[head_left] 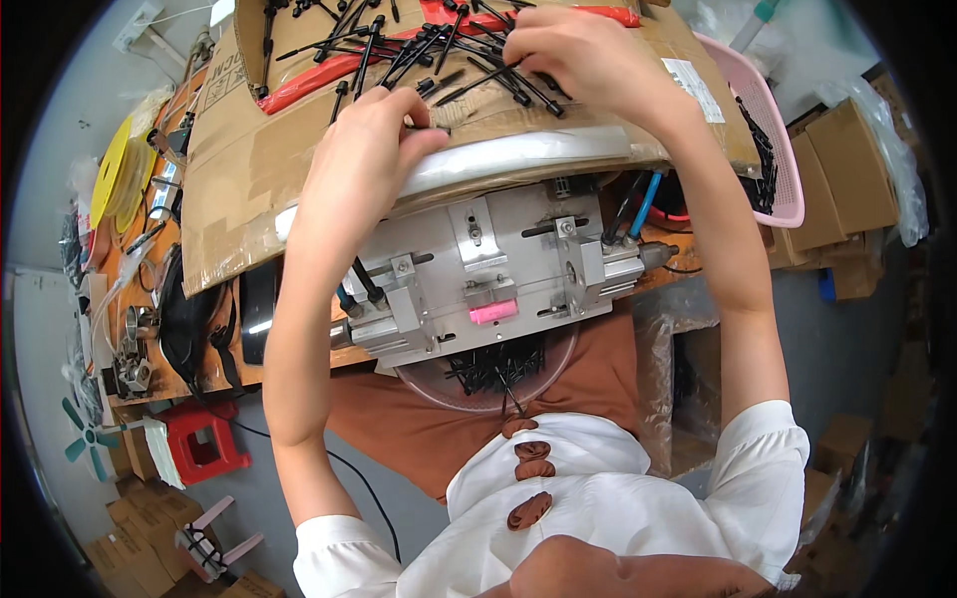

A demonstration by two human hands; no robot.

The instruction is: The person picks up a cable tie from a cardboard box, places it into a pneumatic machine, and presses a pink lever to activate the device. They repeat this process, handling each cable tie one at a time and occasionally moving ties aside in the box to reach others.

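Thin black rods with thicker heads [424, 50] lie in a loose pile on the cardboard sheet [224, 179] in front of me. My left hand [374, 140] rests at the near side of the pile, its fingers curled in; a bit of black shows by the thumb, but what it holds is mostly hidden. Farther right, my right hand [583, 60] reaches over the pile with its fingers bent together on a black rod [478, 85]. Below the cardboard's near edge is a metal fixture [498, 259] with a pink piece [493, 312] on it.
A pink basket [788, 149] with more black rods stands at the right. Under the fixture, a clear bowl [449, 394] holds black pieces over my lap. A yellow spool [112, 174] and cables crowd the orange bench's left; a red stool [204, 439] stands below.
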